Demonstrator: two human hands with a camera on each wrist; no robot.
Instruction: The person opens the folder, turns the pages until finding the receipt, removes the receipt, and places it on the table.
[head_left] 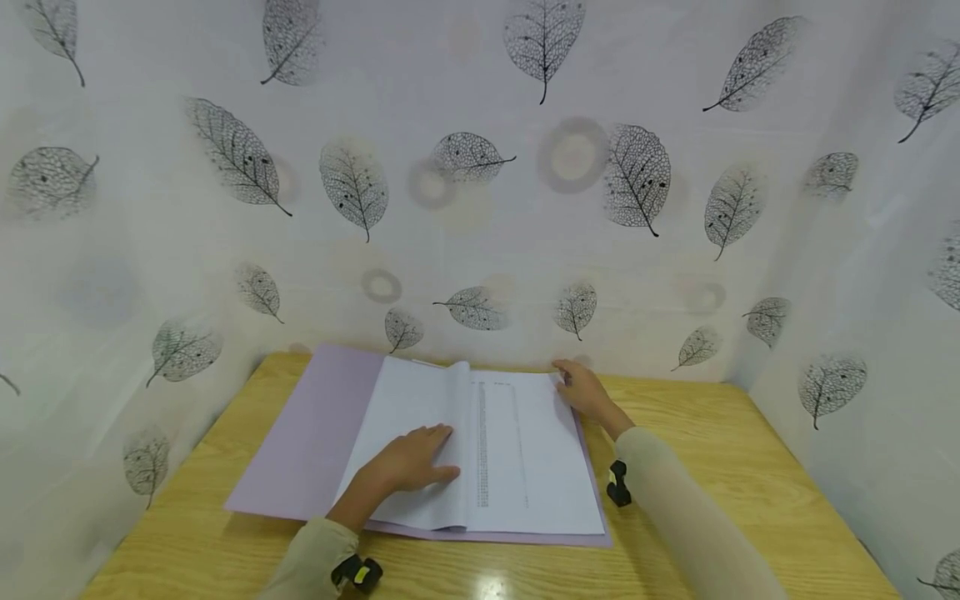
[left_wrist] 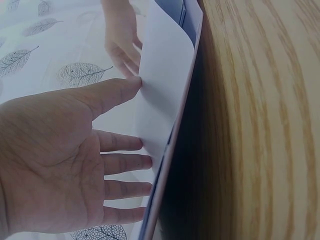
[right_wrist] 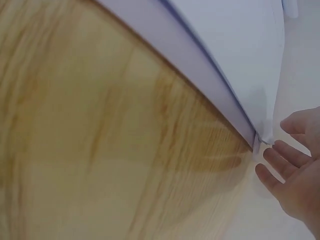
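A light purple folder (head_left: 303, 433) lies spread on the table, with a stack of white sheets inside. Turned-over sheets (head_left: 401, 400) cover its left part, bulging up along the fold. On the right, a printed page (head_left: 555, 458) with columns of small text faces up. My left hand (head_left: 408, 460) rests on the turned sheets near the fold, fingers straight and thumb spread; the left wrist view shows its fingertips against the paper. At the far right corner of the stack is my right hand (head_left: 587, 392). Its fingertips (right_wrist: 282, 151) are right at the paper's corner, with the thumb apart.
The wood-grain table (head_left: 697, 467) extends to the right of the folder and in front of it. A white curtain (head_left: 480, 242) with a leaf print hangs behind the table and along both sides. Small black devices (head_left: 618, 483) are strapped at both wrists.
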